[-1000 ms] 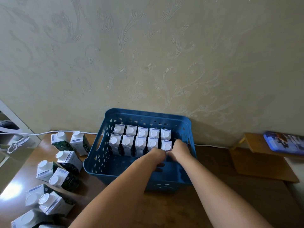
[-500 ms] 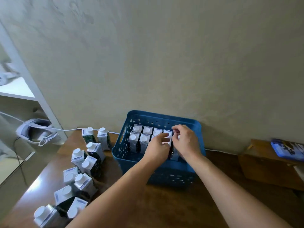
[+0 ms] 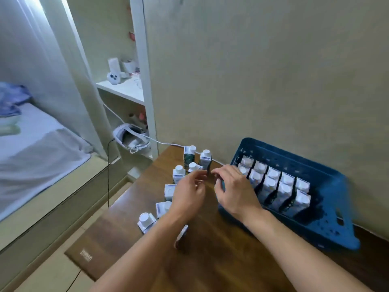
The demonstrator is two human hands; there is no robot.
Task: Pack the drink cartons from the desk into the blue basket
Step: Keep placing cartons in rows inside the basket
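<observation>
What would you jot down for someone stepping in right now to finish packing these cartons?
Left hand: open, empty, hovering over the loose cartons on the desk.
Right hand: open, empty, between those cartons and the blue basket.
Done: two rows of five cartons stand upright along the basket's far side.
Left: at least seven cartons wait on the desk left of the basket, some hidden behind the left arm. The basket's near side has free floor for them.

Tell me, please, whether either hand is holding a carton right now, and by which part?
Neither: the left hand and right hand hover open above the desk cartons.
</observation>
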